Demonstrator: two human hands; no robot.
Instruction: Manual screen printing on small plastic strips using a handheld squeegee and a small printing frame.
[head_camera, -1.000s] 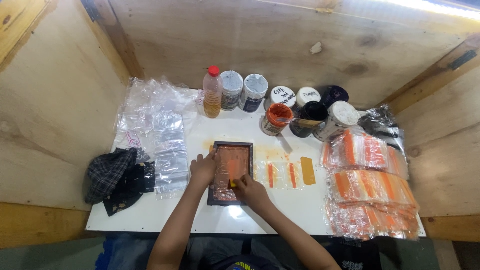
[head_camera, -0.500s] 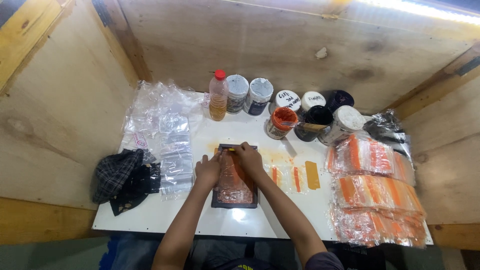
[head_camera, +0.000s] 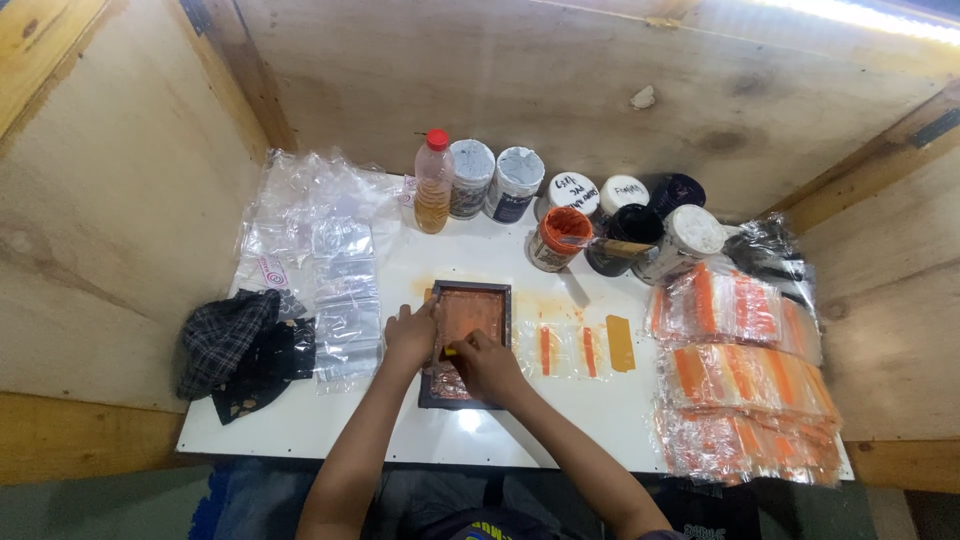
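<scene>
A small dark-framed printing screen (head_camera: 470, 296) smeared with orange ink lies flat on the white table (head_camera: 300, 430). My left hand (head_camera: 410, 335) presses on the frame's left edge. My right hand (head_camera: 487, 365) rests on the mesh near its middle and grips a small yellow scraper (head_camera: 450, 351), of which only a tip shows. Just right of the frame lies a clear bag with orange stripes (head_camera: 565, 350). An open jar of orange ink (head_camera: 560, 238) stands behind it.
Stacks of orange-printed bags (head_camera: 745, 380) fill the right side. Loose clear bags (head_camera: 320, 250) and a dark checked cloth (head_camera: 240, 345) lie at the left. A red-capped bottle (head_camera: 433, 182) and several lidded jars (head_camera: 515, 183) line the back. Plywood walls surround the table.
My right hand went from the near end of the screen to its far end, then drew back toward me to the middle. My left hand stayed on the frame.
</scene>
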